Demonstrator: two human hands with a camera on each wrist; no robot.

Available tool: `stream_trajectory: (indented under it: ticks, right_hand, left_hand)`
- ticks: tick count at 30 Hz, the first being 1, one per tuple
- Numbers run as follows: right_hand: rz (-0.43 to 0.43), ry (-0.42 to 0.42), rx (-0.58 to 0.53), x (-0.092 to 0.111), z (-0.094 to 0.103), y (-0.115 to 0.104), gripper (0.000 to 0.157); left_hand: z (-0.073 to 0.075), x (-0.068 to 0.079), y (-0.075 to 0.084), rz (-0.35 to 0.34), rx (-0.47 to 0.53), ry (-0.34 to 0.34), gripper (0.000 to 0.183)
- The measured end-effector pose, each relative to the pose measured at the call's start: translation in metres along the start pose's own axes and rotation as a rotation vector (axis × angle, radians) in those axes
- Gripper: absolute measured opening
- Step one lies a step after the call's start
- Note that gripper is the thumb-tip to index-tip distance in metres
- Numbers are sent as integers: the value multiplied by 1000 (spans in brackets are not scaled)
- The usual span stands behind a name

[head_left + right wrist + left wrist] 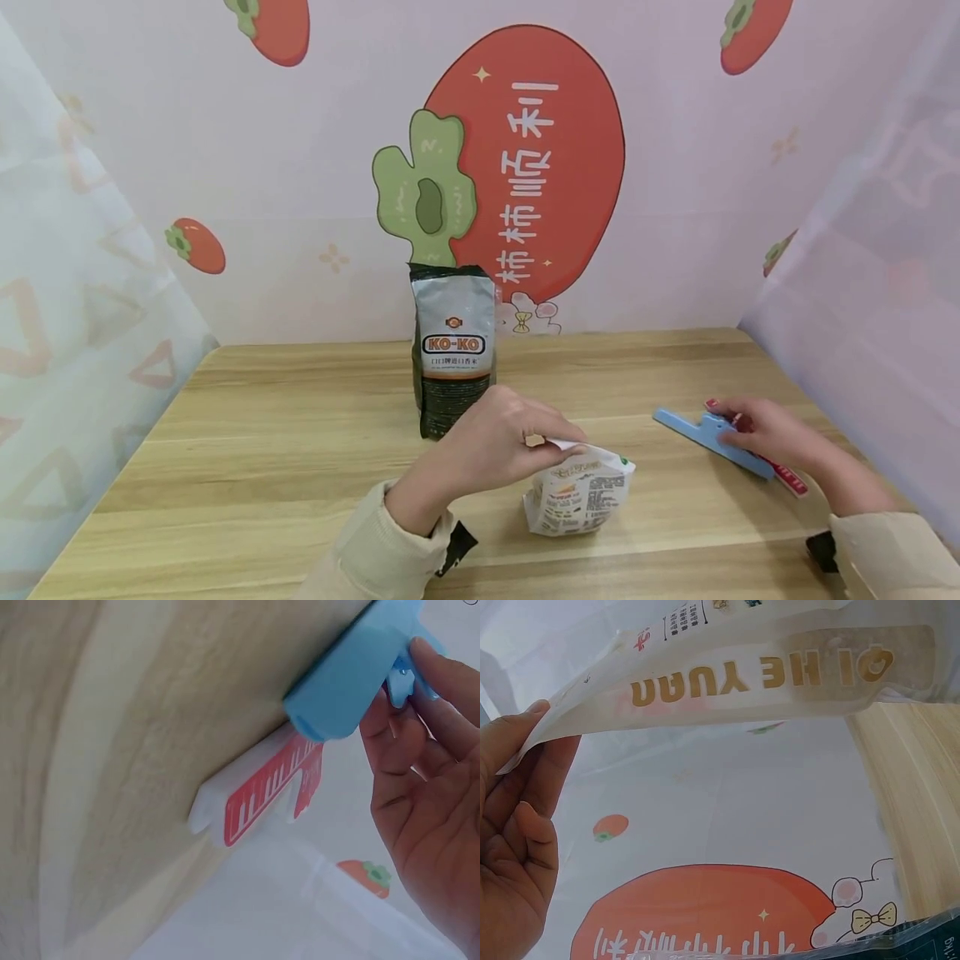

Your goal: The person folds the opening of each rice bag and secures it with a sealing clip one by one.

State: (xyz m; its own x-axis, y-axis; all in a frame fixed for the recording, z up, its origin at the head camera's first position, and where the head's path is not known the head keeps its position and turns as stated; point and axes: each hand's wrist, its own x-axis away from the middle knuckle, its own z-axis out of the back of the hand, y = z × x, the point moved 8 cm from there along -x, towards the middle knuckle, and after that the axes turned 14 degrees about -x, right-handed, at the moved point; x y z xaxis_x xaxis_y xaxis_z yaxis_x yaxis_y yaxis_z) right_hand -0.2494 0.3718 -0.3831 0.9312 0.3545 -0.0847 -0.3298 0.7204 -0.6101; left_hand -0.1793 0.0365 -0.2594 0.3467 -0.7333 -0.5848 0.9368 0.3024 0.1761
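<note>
Between thumb and fingers, my left hand (498,437) pinches the top corner of a small white printed food bag (581,498) standing on the table. Its gold lettering shows upside down in the left wrist view, where the bag (765,682) stretches away from the fingers. Over to the right, my right hand (776,433) pinches the grip of a long light-blue bag clip (693,429). In the right wrist view the thumb lies on the handle of the blue clip (352,679). A red and white clip (274,784) lies on the table just beyond it.
A black and silver KO-KO rice bag (453,333) stands upright behind my left hand. The wooden table (285,442) ends at a fabric backdrop (300,167) with persimmon prints, and similar fabric walls rise on both sides.
</note>
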Motion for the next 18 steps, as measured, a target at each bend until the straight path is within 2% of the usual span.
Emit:
stream_trajectory:
  ticks: [6, 11, 18]
  right_hand:
    - [11, 24, 10, -3, 1, -6, 24]
    - [35, 71, 0, -1, 1, -9, 22]
    - [58, 115, -21, 3, 6, -29, 19]
  left_hand:
    - [2, -1, 0, -5, -3, 11, 17]
    - [1, 0, 1, -6, 4, 3, 18]
    - [1, 0, 2, 1, 5, -2, 17]
